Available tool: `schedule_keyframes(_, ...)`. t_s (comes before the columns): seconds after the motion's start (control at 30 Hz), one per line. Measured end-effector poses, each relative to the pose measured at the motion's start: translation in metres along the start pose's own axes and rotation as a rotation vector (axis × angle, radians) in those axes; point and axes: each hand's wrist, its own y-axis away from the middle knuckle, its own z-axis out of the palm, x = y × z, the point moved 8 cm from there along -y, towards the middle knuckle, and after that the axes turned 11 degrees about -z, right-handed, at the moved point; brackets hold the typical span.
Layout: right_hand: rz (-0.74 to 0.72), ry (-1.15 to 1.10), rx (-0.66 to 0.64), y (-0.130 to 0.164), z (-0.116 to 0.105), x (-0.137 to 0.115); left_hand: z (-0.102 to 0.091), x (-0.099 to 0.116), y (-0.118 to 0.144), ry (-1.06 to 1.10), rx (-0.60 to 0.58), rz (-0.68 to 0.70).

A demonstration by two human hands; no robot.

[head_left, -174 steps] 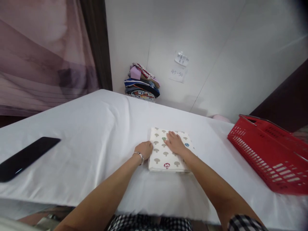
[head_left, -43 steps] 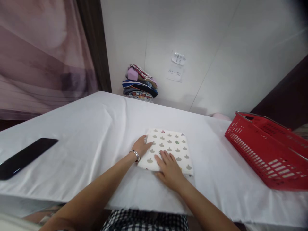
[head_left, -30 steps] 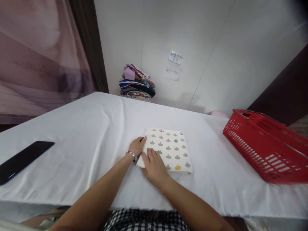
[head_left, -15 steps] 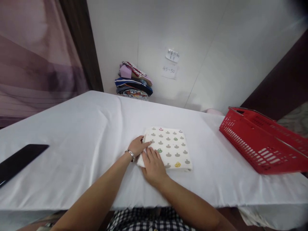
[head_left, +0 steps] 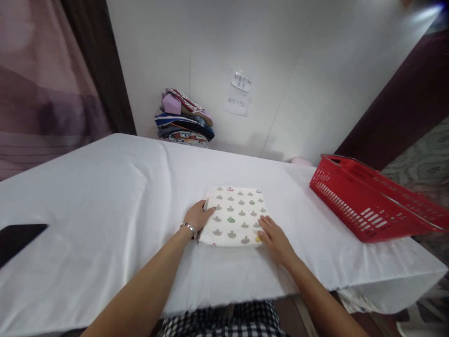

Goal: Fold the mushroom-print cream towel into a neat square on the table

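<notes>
A folded white cloth [head_left: 235,215] printed with small grey and coloured mushrooms lies flat on the white-covered table [head_left: 105,196]. My left hand [head_left: 198,216], a silver bracelet at its wrist, rests against the cloth's left edge with the fingers touching it. My right hand [head_left: 274,237] lies flat, fingers spread, on the cloth's near right corner. Neither hand has the cloth lifted or gripped.
A red plastic basket [head_left: 368,201] sits on the table's right end. A stack of folded colourful clothes [head_left: 184,119] stands at the far edge against the wall, below two paper notes [head_left: 238,91]. A black flat object [head_left: 17,236] lies at the left edge.
My right hand has slid from the cloth's near left part across to its near right corner. The left hand stays at the left edge. The view has shifted to the right.
</notes>
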Motion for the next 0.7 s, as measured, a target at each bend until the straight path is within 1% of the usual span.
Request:
schedule_keyframes(0.07,0.056,-0.025,0.054,0.009,-0.003,0.017,0.0,0.001,0.001,0.002,0.003,-0.003)
schedule_keyframes(0.1,0.072,-0.026,0.068,0.011,-0.004,0.019,-0.001,0.001,0.001,0.001,0.008,-0.005)
schedule_keyframes(0.13,0.08,-0.023,0.072,0.011,-0.004,0.018,-0.002,0.002,0.002,-0.002,0.013,-0.006)
schedule_keyframes(0.2,0.055,-0.019,0.045,0.001,-0.004,0.006,-0.003,0.003,0.003,-0.009,0.023,-0.001)
schedule_keyframes(0.33,-0.083,-0.027,-0.091,-0.042,0.001,-0.036,-0.004,0.004,0.002,-0.007,0.026,0.006)
schedule_keyframes(0.43,-0.2,-0.053,-0.225,-0.082,0.016,-0.062,-0.003,0.002,0.0,0.008,0.019,0.0)
schedule_keyframes(0.5,-0.279,-0.043,-0.293,-0.107,0.028,-0.069,-0.002,0.0,-0.002,0.018,0.021,0.002)
schedule_keyframes(0.53,-0.307,-0.025,-0.316,-0.119,0.034,-0.069,-0.002,-0.001,-0.002,0.02,0.025,0.006)
schedule_keyframes(0.6,-0.331,0.023,-0.337,-0.139,0.043,-0.059,-0.001,-0.001,-0.003,0.021,0.034,0.016)
schedule_keyframes(0.7,-0.263,0.095,-0.32,-0.164,0.045,-0.028,-0.002,-0.001,-0.003,0.014,0.053,0.016)
